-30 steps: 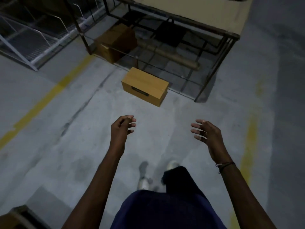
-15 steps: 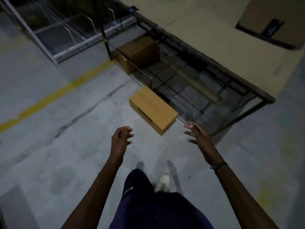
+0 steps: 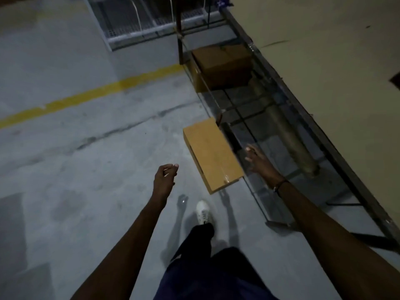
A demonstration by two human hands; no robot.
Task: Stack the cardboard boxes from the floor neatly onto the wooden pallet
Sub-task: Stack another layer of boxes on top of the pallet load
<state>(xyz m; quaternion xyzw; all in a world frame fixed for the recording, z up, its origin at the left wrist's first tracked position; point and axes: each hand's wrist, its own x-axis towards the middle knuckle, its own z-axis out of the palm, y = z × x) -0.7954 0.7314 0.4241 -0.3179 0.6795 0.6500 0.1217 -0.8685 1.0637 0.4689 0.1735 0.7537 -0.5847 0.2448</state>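
Observation:
A light-brown cardboard box (image 3: 213, 154) lies on the grey concrete floor beside a metal table frame. My left hand (image 3: 164, 179) hovers to the box's left, a short gap away, fingers loosely curled and holding nothing. My right hand (image 3: 258, 161) reaches past the box's right side, fingers spread, not touching it. A second, darker cardboard box (image 3: 223, 66) sits under the table further back. No wooden pallet is in view.
A metal-framed table (image 3: 324, 68) with a beige top runs along the right, with a cardboard tube (image 3: 290, 137) under it. A wire rack (image 3: 151, 20) stands at the back. A yellow line (image 3: 91, 95) crosses the floor. My white shoe (image 3: 203, 211) is just before the box.
I have stepped closer and the view has swung left. The box now lies between my two hands, and my right hand has reached forward past its right side.

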